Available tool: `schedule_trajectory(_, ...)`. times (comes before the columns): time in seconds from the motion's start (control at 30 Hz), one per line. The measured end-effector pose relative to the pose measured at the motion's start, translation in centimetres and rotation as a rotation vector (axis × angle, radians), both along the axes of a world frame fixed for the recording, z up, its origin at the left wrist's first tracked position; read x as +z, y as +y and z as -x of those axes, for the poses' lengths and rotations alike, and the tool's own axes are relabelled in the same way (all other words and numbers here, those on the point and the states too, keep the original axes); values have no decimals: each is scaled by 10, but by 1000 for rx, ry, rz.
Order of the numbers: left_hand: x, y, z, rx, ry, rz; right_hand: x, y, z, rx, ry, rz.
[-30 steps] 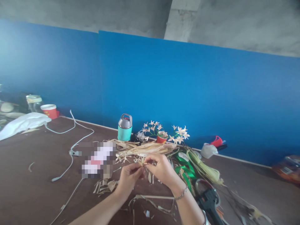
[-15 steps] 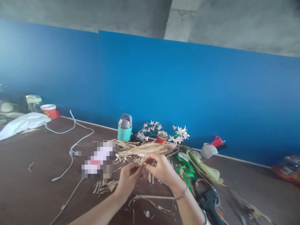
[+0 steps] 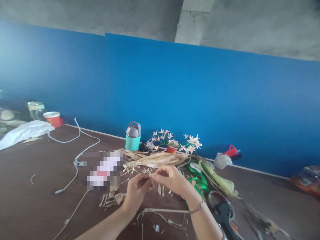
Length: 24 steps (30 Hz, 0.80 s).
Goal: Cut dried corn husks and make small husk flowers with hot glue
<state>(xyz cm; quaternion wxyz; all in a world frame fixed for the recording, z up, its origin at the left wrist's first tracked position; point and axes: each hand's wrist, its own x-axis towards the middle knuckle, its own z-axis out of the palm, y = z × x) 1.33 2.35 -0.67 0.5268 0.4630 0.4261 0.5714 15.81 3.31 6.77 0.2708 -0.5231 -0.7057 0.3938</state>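
Both hands meet above the middle of the brown table, fingertips almost touching. My left hand [image 3: 138,188] is closed in a pinch on a small piece of dried husk [image 3: 150,173], tan and partly hidden by the fingers. My right hand [image 3: 170,179] pinches at the same piece from the other side, thumb against forefinger. Just beyond the hands lies a pile of long dried husk strips [image 3: 160,159]. Cut husk scraps [image 3: 113,199] are scattered left of my left hand, and a thin stick [image 3: 167,210] lies below the hands.
A teal flask [image 3: 133,141] and a red cup [image 3: 172,146] with pale flowers stand by the blue wall. On the right lie green ribbon [image 3: 200,181], a bundle of pale green strips [image 3: 217,178] and a black glue gun [image 3: 225,213]. White cables [image 3: 76,163] run across the left.
My right hand has shifted slightly right and down, with its forearm following. My left hand stays nearly where it was, and the husk piece remains at the fingertips.
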Motion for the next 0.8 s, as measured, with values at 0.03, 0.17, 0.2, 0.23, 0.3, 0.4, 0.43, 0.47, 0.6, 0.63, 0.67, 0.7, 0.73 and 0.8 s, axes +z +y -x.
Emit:
schedule_trajectory(0.03,1,0,0,4,7,3,-1,1,0,-8,7,-3)
schedule_trajectory(0.17,4,-1,-1,12,26,14,-2,1,1,-15,9,-45)
schedule_trajectory(0.2,4,0,-1,2,26,15,-2,1,2,-16,1,-57)
schedule_trajectory(0.23,2,0,-1,-11,24,14,-1,1,2,-17,-9,-66)
schedule_trajectory(0.3,-3,1,-2,-51,10,-2,-1,0,2,-18,-29,-76)
schedule_trajectory(0.4,-10,4,-2,-114,-32,-24,0,0,1,-4,-48,-94)
schedule_trajectory(0.43,-12,4,-2,-125,-45,-23,0,0,0,2,-55,-98)
schedule_trajectory(0.47,-12,4,-2,-131,-52,-16,0,0,0,6,-63,-103)
schedule_trajectory(0.6,-9,4,-2,-124,-52,30,2,-1,0,21,-77,-134)
schedule_trajectory(0.63,-7,3,-2,-119,-49,38,2,-1,1,24,-79,-135)
schedule_trajectory(0.67,-6,3,-2,-116,-46,44,3,-1,1,25,-81,-130)
schedule_trajectory(0.7,-4,3,-3,-114,-44,49,3,-2,1,25,-85,-122)
schedule_trajectory(0.73,-3,3,-3,-114,-45,54,4,-2,1,24,-88,-115)
schedule_trajectory(0.8,-2,3,-3,-122,-51,62,4,-2,1,21,-93,-108)
